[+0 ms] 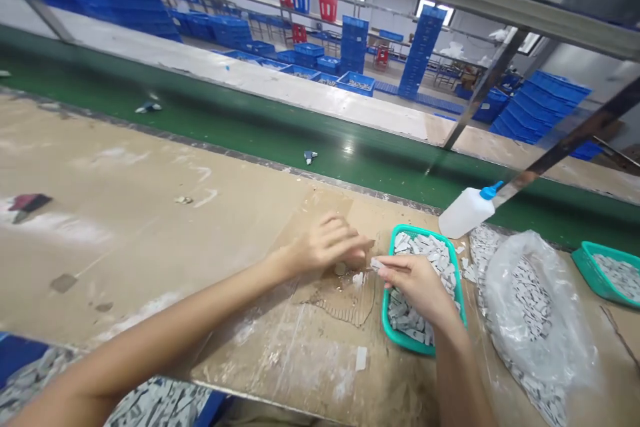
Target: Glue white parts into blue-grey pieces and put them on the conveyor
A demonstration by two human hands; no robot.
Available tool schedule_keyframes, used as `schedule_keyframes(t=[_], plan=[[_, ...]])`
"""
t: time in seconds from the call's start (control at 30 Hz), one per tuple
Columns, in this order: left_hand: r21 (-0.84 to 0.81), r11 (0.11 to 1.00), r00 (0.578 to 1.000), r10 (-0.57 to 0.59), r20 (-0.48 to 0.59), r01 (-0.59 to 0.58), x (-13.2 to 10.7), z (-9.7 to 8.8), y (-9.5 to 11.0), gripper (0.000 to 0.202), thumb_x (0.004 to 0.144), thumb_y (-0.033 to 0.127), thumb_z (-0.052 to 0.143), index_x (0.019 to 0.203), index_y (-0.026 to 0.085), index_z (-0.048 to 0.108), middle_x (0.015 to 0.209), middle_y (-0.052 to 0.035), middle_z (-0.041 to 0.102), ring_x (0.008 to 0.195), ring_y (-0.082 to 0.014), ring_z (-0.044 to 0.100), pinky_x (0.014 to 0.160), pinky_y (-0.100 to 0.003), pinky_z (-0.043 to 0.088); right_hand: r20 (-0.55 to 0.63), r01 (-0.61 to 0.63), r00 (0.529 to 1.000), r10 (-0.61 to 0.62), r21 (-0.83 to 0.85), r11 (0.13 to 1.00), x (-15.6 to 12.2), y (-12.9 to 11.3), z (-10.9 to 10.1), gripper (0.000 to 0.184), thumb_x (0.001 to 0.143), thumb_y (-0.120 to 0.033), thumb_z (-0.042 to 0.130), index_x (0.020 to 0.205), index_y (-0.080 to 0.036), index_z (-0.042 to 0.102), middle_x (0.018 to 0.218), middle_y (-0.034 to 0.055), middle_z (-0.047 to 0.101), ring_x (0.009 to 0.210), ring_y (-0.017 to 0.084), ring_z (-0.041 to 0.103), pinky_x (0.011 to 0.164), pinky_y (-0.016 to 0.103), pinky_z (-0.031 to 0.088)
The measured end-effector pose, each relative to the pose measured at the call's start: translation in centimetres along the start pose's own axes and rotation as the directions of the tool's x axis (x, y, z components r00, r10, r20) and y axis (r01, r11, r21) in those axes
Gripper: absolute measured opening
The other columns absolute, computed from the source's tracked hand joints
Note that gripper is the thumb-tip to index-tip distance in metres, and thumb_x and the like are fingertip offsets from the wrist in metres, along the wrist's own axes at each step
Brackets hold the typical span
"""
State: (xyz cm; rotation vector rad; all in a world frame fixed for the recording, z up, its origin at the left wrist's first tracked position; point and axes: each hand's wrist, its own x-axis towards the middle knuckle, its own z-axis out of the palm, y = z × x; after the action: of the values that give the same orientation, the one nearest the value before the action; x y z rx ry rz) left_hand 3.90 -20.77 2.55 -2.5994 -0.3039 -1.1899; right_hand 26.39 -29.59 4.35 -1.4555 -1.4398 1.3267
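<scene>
My right hand point(420, 283) pinches a small whitish-grey piece point(377, 264) between thumb and fingertips, above the left edge of a green basket point(387, 323). Similar flat pieces point(430, 250) fill that basket. Just left of it, my left hand point(333, 243) is bent down over the worktop with its fingers curled together. Whatever those fingers hold, if anything, is hidden beneath them. Under both hands lies a worn cardboard patch point(345, 307), with a small white scrap point(358, 279) on it.
A white squeeze bottle point(465, 213) with a blue cap stands behind the basket. To the right are a clear plastic bag point(565, 327) of pieces and another green basket point(585, 267). Beyond the worktop runs a green conveyor belt point(240, 120) carrying small assembled parts point(310, 157).
</scene>
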Motion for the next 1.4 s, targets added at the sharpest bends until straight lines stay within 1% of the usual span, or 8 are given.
schedule_keyframes(t=[0.07, 0.17, 0.23, 0.4, 0.53, 0.7, 0.77, 1.4], plan=[[-0.011, 0.927, 0.927, -0.373, 0.018, 0.374, -2.4, 0.7, -1.8, 0.017, 0.092, 0.027, 0.064, 0.105, 0.018, 0.068, 0.088, -0.0056, 0.071, 0.081, -0.0182, 0.063, 0.078, -0.034, 0.051, -0.015, -0.025, 1.0, 0.025, -0.022, 0.999, 0.6, 0.1, 1.4, 0.037, 0.076, -0.041, 0.07, 0.103, -0.018, 0.08, 0.089, 0.0074, 0.079, 0.071, 0.022, 0.072, 0.069, 0.033, 0.061], [-0.136, 0.496, 0.51, -0.855, 0.095, 0.857, -5.5, 1.9, -4.5, 0.02, 0.09, 0.023, 0.054, 0.098, 0.015, 0.071, 0.09, -0.009, 0.07, 0.087, -0.0216, 0.065, 0.082, -0.036, 0.052, -0.069, 0.042, 0.996, -0.058, -0.217, 0.975, 1.6, 0.4, 3.5, 0.034, 0.08, -0.038, 0.062, 0.101, -0.018, 0.08, 0.094, 0.01, 0.078, 0.079, 0.024, 0.074, 0.072, 0.035, 0.061], [-0.21, 0.303, 0.335, -0.933, 0.133, 0.929, -6.8, 2.4, -5.6, 0.024, 0.086, 0.018, 0.051, 0.096, 0.013, 0.072, 0.091, -0.0091, 0.071, 0.083, -0.0203, 0.066, 0.079, -0.033, 0.052, -0.099, 0.089, 0.986, -0.132, -0.359, 0.929, 2.2, 0.7, 4.6, 0.033, 0.082, -0.035, 0.057, 0.097, -0.018, 0.08, 0.097, 0.0117, 0.078, 0.084, 0.027, 0.073, 0.077, 0.039, 0.06], [-0.287, 0.202, 0.25, -0.958, 0.141, 0.936, -7.7, 2.6, -6.2, 0.025, 0.085, 0.018, 0.051, 0.095, 0.016, 0.073, 0.095, -0.0058, 0.072, 0.083, -0.0176, 0.065, 0.08, -0.03, 0.051, -0.101, 0.058, 0.988, -0.118, -0.46, 0.886, 2.5, 2.1, 5.5, 0.042, 0.087, -0.041, 0.054, 0.116, -0.017, 0.073, 0.103, 0.0128, 0.077, 0.09, 0.028, 0.073, 0.084, 0.043, 0.058], [-0.279, 0.229, 0.28, -0.947, 0.159, 0.933, -7.6, 2.6, -5.8, 0.023, 0.083, 0.017, 0.052, 0.092, 0.017, 0.074, 0.094, -0.0051, 0.071, 0.083, -0.0178, 0.063, 0.082, -0.03, 0.05, -0.106, 0.069, 0.985, -0.135, -0.477, 0.876, 1.9, 2.5, 5.5, 0.039, 0.089, -0.044, 0.056, 0.116, -0.017, 0.068, 0.101, 0.0114, 0.077, 0.089, 0.024, 0.074, 0.081, 0.037, 0.06], [-0.126, 0.503, 0.518, -0.826, 0.222, 0.855, -7.4, 2.5, -5.2, 0.026, 0.084, 0.013, 0.049, 0.089, 0.015, 0.074, 0.087, -0.0092, 0.069, 0.09, -0.0238, 0.06, 0.088, -0.039, 0.048, -0.065, 0.092, 0.987, -0.145, -0.509, 0.856, 1.6, 1.8, 6.1, 0.028, 0.09, -0.041, 0.057, 0.099, -0.018, 0.069, 0.097, 0.0114, 0.078, 0.081, 0.023, 0.075, 0.071, 0.033, 0.061], [-0.099, 0.56, 0.566, -0.788, 0.242, 0.822, -7.5, 2.6, -5.1, 0.028, 0.085, 0.013, 0.048, 0.09, 0.013, 0.075, 0.089, -0.0114, 0.068, 0.09, -0.0251, 0.059, 0.086, -0.039, 0.048, -0.058, 0.093, 0.988, -0.146, -0.534, 0.841, 1.6, 1.6, 6.2, 0.027, 0.09, -0.039, 0.058, 0.098, -0.017, 0.072, 0.097, 0.0115, 0.079, 0.078, 0.023, 0.075, 0.07, 0.032, 0.06], [-0.069, 0.584, 0.581, -0.775, 0.249, 0.809, -7.7, 2.8, -5.1, 0.027, 0.086, 0.015, 0.049, 0.088, 0.013, 0.076, 0.086, -0.0113, 0.064, 0.089, -0.0252, 0.057, 0.083, -0.038, 0.045, -0.06, 0.144, 0.97, -0.234, -0.635, 0.759, 1.4, 1.2, 6.6, 0.022, 0.09, -0.029, 0.059, 0.094, -0.02, 0.078, 0.097, 0.0074, 0.079, 0.078, 0.021, 0.074, 0.067, 0.029, 0.057]])
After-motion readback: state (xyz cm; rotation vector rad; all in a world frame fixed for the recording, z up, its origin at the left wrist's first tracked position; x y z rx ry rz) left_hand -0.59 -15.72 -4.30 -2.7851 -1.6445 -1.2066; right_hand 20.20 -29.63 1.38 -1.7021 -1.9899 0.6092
